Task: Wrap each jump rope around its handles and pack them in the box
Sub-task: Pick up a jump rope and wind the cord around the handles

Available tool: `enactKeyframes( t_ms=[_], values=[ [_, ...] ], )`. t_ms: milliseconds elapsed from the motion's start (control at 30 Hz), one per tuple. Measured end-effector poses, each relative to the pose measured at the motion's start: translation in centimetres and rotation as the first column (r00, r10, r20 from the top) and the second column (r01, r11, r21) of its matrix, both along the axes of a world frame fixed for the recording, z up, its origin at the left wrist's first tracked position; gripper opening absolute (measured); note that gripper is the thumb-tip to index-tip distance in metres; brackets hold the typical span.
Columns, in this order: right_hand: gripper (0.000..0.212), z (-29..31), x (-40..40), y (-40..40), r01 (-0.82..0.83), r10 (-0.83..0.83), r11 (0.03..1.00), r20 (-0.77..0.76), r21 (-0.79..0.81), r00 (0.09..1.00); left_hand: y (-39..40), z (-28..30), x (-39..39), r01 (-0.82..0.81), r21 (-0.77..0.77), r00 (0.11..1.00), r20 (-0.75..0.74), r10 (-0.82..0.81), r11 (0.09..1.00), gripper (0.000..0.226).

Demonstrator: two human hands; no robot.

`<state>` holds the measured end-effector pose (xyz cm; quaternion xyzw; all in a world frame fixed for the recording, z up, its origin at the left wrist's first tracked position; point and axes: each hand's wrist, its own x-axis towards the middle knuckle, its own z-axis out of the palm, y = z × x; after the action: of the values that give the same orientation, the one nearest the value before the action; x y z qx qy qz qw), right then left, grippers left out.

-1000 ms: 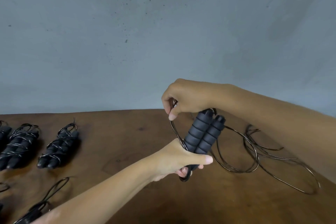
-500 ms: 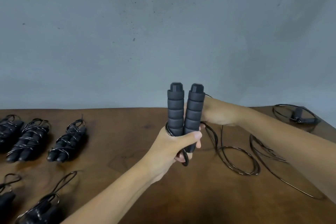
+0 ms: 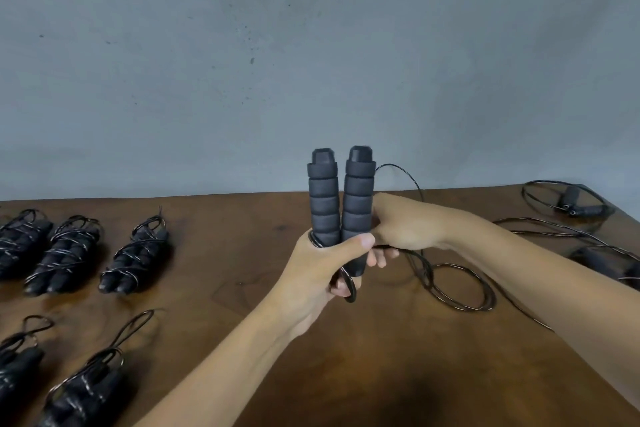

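Two black ribbed foam jump-rope handles (image 3: pixel 341 208) are held upright and side by side above a dark brown wooden table (image 3: pixel 381 357), in front of a grey speckled wall (image 3: pixel 242 62). The lower part of the pair is gripped by the left hand (image 3: pixel 322 274), its thumb curled across the front and its fingers wrapped behind. The right hand (image 3: pixel 405 225) is placed just beside the right handle, fingers curled against it; the thin black cord (image 3: pixel 460 288) passes under this hand, though whether it is pinched cannot be told. From there the cord is seen arcing up behind the handles and trailing in loose loops on the table to the right. Five wrapped black rope bundles (image 3: pixel 135 255) are laid out at the left, and unwrapped ropes (image 3: pixel 575 208) lie at the far right
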<state>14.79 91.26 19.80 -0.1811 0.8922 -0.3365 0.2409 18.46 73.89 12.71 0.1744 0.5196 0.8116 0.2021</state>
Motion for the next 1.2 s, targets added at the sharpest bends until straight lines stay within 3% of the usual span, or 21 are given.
enactKeyframes(
  t_ms=[133, 267, 467, 600, 733, 833, 1000, 1200],
  values=[
    [0.014, -0.3, 0.7, 0.4, 0.030, -0.030, 0.999, 0.000, -0.031, 1.000, -0.5, -0.9, -0.2, -0.040, -0.004, 0.995, 0.089, 0.041, 0.999, 0.029],
    [0.023, -0.9, 1.7, 0.5, 0.070, -0.072, 0.997, -0.060, -0.039, 0.996, -1.1, -1.5, -0.4, -0.103, -0.017, 0.982, 0.160, 0.104, 0.995, 0.018],
    [0.028, -2.1, 2.7, 0.4, 0.147, -0.149, 0.989, -0.212, -0.027, 0.966, -1.7, -1.5, -0.7, -0.084, -0.025, 0.987, 0.137, 0.087, 0.996, 0.023],
    [0.032, -2.8, 3.7, -0.1, 0.196, -0.191, 0.981, -0.276, -0.011, 0.942, -1.9, -2.0, -1.0, -0.081, -0.053, 0.984, 0.154, 0.088, 0.995, 0.008],
    [0.032, -3.9, 4.5, -1.0, 0.259, -0.267, 0.964, -0.276, -0.063, 0.924, -1.6, -2.7, -1.4, -0.170, -0.030, 0.963, 0.206, 0.172, 0.985, 0.051],
    [0.022, -4.8, 5.0, -1.4, 0.282, -0.280, 0.959, -0.243, -0.030, 0.929, -1.4, -2.5, -1.4, -0.235, 0.018, 0.953, 0.200, 0.227, 0.972, 0.045],
    [0.023, -5.2, 6.3, -0.7, 0.290, -0.278, 0.956, -0.191, 0.035, 0.941, -1.4, -2.6, -2.6, -0.409, 0.042, 0.863, 0.342, 0.371, 0.912, 0.019],
    [0.017, -3.3, 7.7, 1.6, 0.375, -0.354, 0.927, -0.266, 0.031, 0.897, -1.3, -5.3, -3.7, -0.517, -0.050, 0.772, 0.404, 0.490, 0.855, 0.030]
  ],
)
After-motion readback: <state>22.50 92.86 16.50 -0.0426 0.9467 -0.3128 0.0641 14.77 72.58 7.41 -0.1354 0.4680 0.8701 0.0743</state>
